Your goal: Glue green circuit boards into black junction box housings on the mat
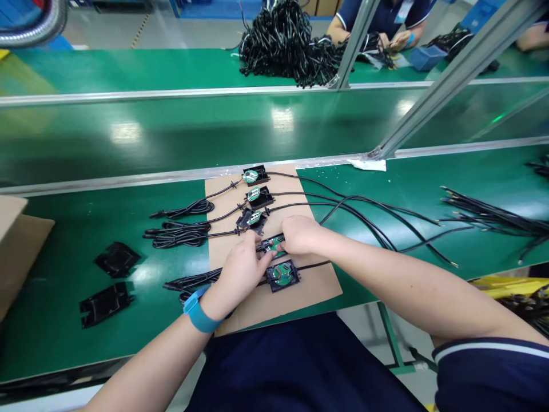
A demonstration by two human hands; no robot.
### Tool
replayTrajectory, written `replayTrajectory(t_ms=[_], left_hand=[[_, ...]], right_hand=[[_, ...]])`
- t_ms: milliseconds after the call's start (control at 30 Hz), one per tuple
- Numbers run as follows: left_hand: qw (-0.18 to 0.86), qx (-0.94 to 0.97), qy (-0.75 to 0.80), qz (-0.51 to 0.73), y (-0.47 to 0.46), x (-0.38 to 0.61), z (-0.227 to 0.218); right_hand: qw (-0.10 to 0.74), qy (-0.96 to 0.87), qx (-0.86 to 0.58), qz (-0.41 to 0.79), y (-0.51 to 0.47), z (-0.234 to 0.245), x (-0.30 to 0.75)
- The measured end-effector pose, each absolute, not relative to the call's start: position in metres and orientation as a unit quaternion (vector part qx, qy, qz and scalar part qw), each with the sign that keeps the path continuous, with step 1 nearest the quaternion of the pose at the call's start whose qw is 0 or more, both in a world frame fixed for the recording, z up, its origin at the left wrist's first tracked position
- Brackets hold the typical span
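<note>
On a brown cardboard sheet [309, 283] lie several small black housings with green circuit boards and black cables. My left hand [242, 272], with a blue wrist strap [198, 312], and my right hand [300, 234] both pinch the fourth housing [272, 245] in the row, fingers closed on it. Just below them lies another open housing [282, 274] with its green board showing. Three more housings [255, 197] sit in a row above the hands.
Coiled black cables [180, 232] trail left of the cardboard; loose black covers [115, 258] lie further left. Cut wires [493, 214] are spread on the right. A conveyor belt [171, 134] runs behind. Across it another person's hands [397, 40] work beside a cable heap [283, 43].
</note>
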State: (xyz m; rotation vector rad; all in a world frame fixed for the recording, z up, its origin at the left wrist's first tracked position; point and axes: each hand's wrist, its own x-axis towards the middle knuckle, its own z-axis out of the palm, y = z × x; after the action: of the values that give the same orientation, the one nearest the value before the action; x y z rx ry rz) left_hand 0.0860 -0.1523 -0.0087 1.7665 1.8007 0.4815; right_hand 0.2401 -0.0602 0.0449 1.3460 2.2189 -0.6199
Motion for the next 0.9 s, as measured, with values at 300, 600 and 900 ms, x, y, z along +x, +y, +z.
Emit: replayTrajectory(t_ms=[300, 600, 900], left_hand=[[0.407, 0.638, 0.635, 0.153, -0.141, 0.069, 0.007], [0.383, 0.691, 0.605, 0.096, -0.145, 0.067, 0.009], [0.417, 0.650, 0.631, 0.071, -0.138, 0.071, 0.005]], right_hand=[[0.233, 0.819, 0.467, -0.237, -0.053, 0.042, 0.238], [0.236, 0.823, 0.448, -0.257, -0.051, 0.042, 0.234], [0.173, 0.829, 0.456, -0.273, -0.051, 0.034, 0.240]])
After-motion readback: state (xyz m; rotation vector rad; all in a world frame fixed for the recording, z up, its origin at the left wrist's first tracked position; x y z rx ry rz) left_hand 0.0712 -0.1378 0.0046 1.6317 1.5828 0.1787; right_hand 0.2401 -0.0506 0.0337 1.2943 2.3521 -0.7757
